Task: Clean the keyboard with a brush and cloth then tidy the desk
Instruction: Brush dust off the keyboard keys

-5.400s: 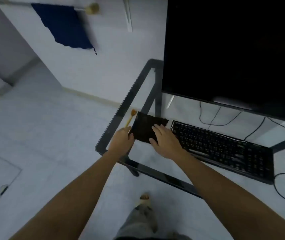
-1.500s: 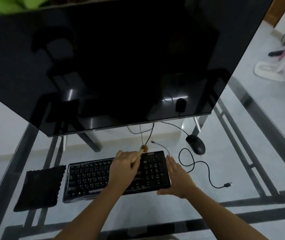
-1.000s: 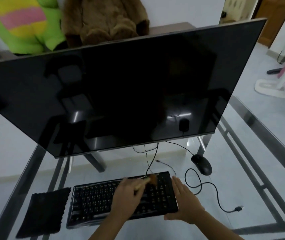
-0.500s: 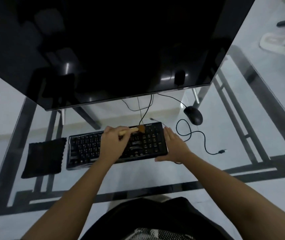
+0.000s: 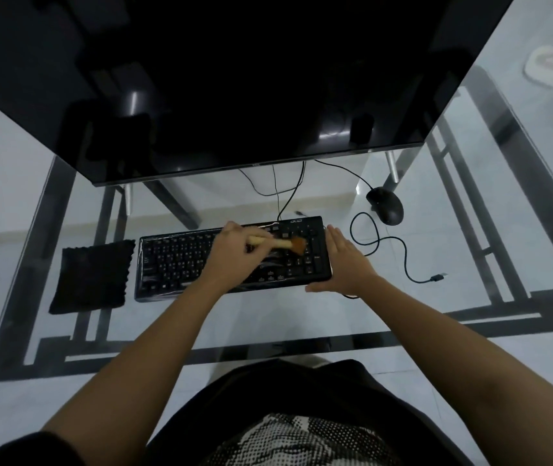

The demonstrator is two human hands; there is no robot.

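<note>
From the head camera we look down on a glass table point(image 5: 302, 317) with a dark frame. The keyboard point(image 5: 181, 260) lies flat near the middle, below the monitor point(image 5: 234, 79), with its cable running back under the screen.

Our left hand point(image 5: 234, 252) has its fingers closed around the pale wooden handle of the brush point(image 5: 285, 244), whose brown bristles rest on the keys toward the keyboard's right end. Our right hand point(image 5: 345, 264) lies open and flat, holding nothing, with its palm pressed against the keyboard's right edge to steady it.

The black cloth point(image 5: 91, 277) sits folded just beside the keyboard's left end, toward the table's left edge, untouched. The mouse point(image 5: 386, 205) rests well off toward the back right, its cable looping loose on the glass.

We judge the brush to be light and stiff in the handle, soft at the tip; gripping it mid-handle gives us the most control. The keyboard looks light and rigid, and likely to slide on smooth glass, so bracing an end makes sense. The cloth should be limp and easy to pinch at any edge. The glass top calls for gentle pressure.
</note>
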